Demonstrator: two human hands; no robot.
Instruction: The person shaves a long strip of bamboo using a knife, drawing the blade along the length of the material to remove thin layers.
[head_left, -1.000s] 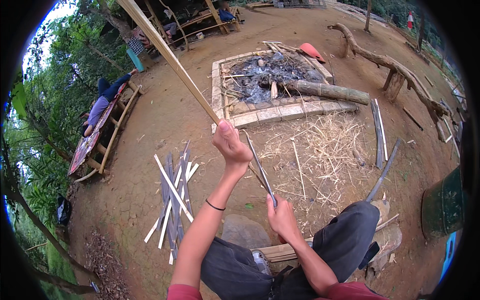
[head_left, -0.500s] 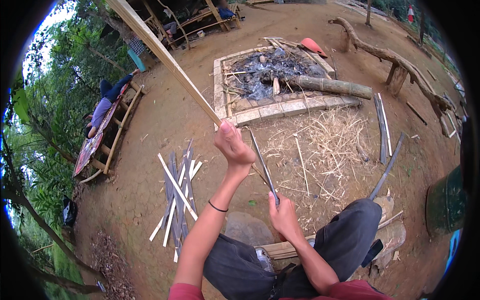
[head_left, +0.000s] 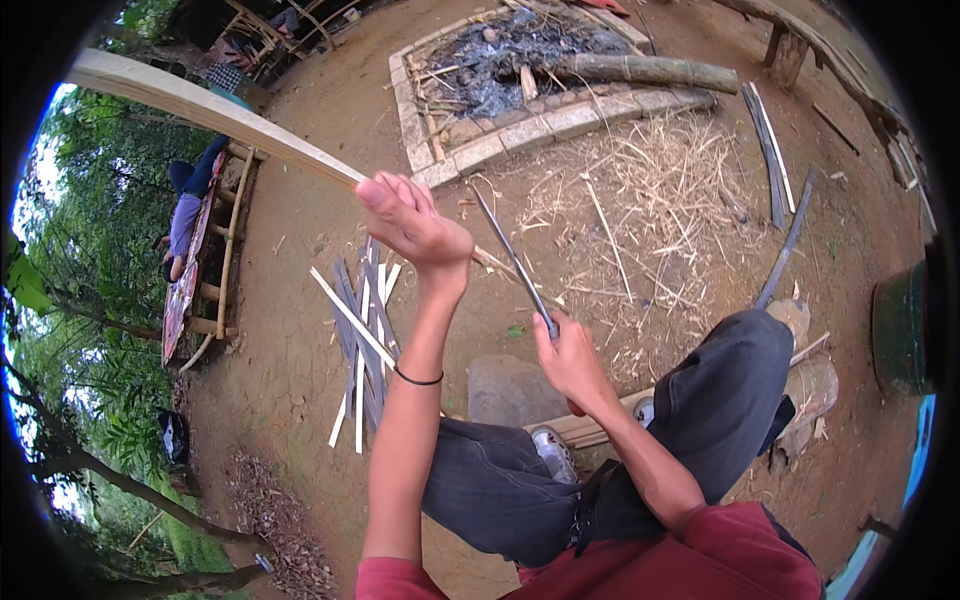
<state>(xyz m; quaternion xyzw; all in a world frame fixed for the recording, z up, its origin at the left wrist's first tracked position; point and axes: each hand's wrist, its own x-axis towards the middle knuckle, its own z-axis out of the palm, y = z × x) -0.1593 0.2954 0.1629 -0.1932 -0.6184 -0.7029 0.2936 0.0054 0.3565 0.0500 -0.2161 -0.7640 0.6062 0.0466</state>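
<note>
While the left hand [head_left: 415,225] wraps its fingers around a long bamboo slat [head_left: 210,112] raised over the dirt ground and the right hand [head_left: 572,362] clenches a knife [head_left: 515,265], a slipping blade could probably cut the left wrist nearby.

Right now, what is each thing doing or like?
Left hand: gripping the bamboo strip, raised.
Right hand: gripping the knife, blade against the strip.
Fire pit: ash, no flames.
Split strips: lying piled on the ground.
</note>
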